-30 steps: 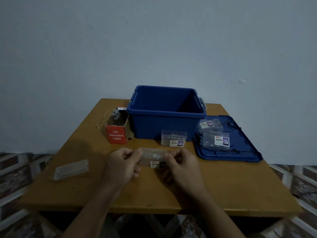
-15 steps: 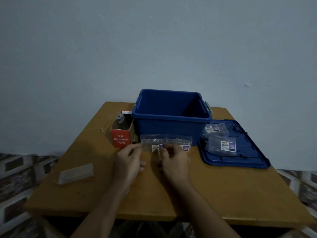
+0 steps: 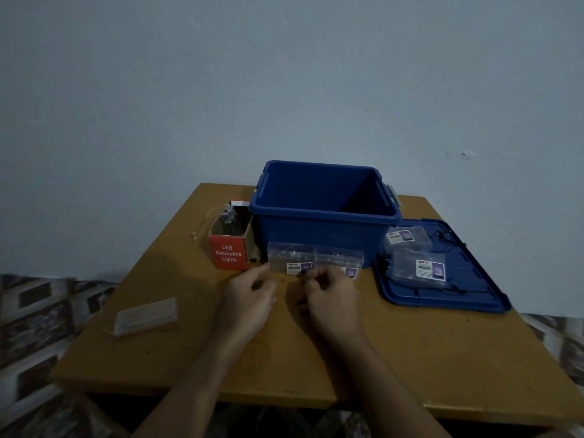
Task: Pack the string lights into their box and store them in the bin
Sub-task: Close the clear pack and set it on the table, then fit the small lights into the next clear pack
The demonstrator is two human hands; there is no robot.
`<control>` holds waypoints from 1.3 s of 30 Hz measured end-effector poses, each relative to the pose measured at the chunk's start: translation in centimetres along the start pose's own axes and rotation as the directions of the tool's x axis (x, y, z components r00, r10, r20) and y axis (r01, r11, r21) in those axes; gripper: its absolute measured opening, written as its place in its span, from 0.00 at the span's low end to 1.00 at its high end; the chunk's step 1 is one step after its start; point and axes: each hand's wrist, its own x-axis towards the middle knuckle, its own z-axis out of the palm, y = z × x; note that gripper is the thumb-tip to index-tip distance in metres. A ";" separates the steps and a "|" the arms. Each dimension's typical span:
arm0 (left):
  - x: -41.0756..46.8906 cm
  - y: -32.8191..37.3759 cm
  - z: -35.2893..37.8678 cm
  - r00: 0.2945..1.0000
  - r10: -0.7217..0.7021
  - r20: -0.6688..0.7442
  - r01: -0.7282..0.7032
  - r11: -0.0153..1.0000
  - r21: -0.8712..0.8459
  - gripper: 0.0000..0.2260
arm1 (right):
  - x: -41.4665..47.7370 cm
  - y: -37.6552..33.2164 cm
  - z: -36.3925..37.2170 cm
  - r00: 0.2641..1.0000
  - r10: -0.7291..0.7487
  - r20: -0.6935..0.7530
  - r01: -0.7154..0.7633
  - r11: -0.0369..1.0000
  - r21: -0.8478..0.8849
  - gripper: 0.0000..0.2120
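Note:
A small clear plastic light box (image 3: 289, 256) with a white label stands on the table against the front of the open blue bin (image 3: 322, 213). My left hand (image 3: 249, 292) pinches its lower left corner. The fingers of my right hand (image 3: 331, 295) are on its lower right edge at the label. A second clear box (image 3: 341, 259) stands right beside it, partly hidden by my right hand. An open red "LED Decorative Lights" carton (image 3: 228, 254) sits left of the bin, with a thin wire (image 3: 202, 224) trailing out.
The blue bin lid (image 3: 474, 300) lies flat at the right. It carries two more clear boxes (image 3: 420, 263) (image 3: 409, 237) and a black light string (image 3: 444, 240). A flat clear plastic piece (image 3: 145, 316) lies near the wooden table's (image 3: 410, 358) left edge.
Both hands carried the clear box away from me and set it upright beside the other clear box in front of the bin. The camera also shifted.

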 end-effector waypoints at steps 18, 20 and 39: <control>-0.4 -0.6 -1.6 0.987 -0.007 0.158 -0.001 0.999 0.048 0.07 | -0.9 -1.1 -0.3 0.994 0.007 0.108 0.007 0.992 -0.124 0.06; -1.0 0.1 -2.6 0.981 -0.010 0.192 0.010 1.000 0.002 0.08 | -1.1 -1.6 -0.1 0.991 -0.008 0.131 0.030 0.985 -0.167 0.06; -2.8 -5.6 -21.9 0.984 0.151 0.090 -0.169 0.666 0.727 0.20 | -6.1 -9.5 13.9 0.616 -0.286 0.734 0.750 0.497 -0.436 0.19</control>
